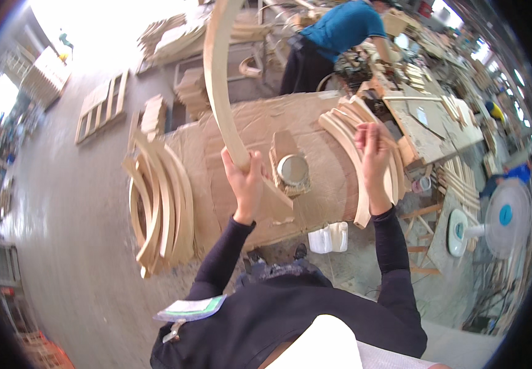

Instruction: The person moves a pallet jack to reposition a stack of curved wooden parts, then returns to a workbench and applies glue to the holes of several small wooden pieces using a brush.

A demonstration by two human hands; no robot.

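My left hand (pixel 243 178) is closed around the lower part of a long, curved pale wooden piece (pixel 217 80). The piece rises upright past the picture's top edge, and a lower end (pixel 278 204) shows below the hand. My right hand (pixel 373 147) is over the right stack of curved wooden pieces (pixel 347 138), its fingers curled together; what they hold, if anything, is hidden. Between my hands, a round pale-topped container (pixel 292 170) stands on the cardboard-covered table (pixel 217 212), beside a small flat piece of wood (pixel 284 142).
More curved wooden pieces (pixel 166 203) lie stacked on the table's left end. A person in a blue shirt (pixel 343 31) bends over a cluttered bench at the back. A white fan (pixel 504 215) stands at right, and white jugs (pixel 329 238) sit below the table's near edge.
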